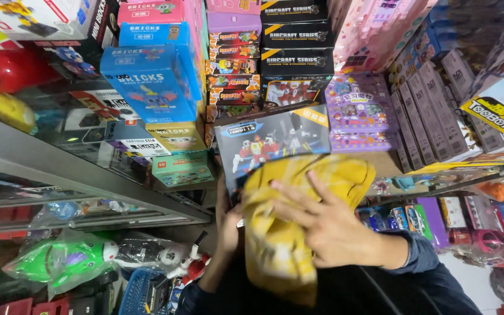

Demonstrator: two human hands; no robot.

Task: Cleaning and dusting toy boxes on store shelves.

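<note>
Toy shop, head view looking down. Right hand lies flat with its fingers spread on a yellow checked cloth, pressing it against the lower face of a dark robot toy box. It is a flat press, not a closed grasp. The cloth is bunched, its long axis running from the box's lower right corner down toward the body; its upper fold covers the box's lower edge.

Left hand comes up from below at the box's lower left corner, mostly hidden behind cloth and box. It appears to hold the box from beneath, but I cannot tell how the fingers close.

The box is held up in front of the shelves, tilted, long axis left to right, and rests on no surface. It lies directly ahead of both hands. The right hand is on the cloth; the left is nearer the box itself.

Around: blue brick-set boxes at upper left, purple toy packs to the right, a glass display case at left, and a bagged green toy at lower left.
</note>
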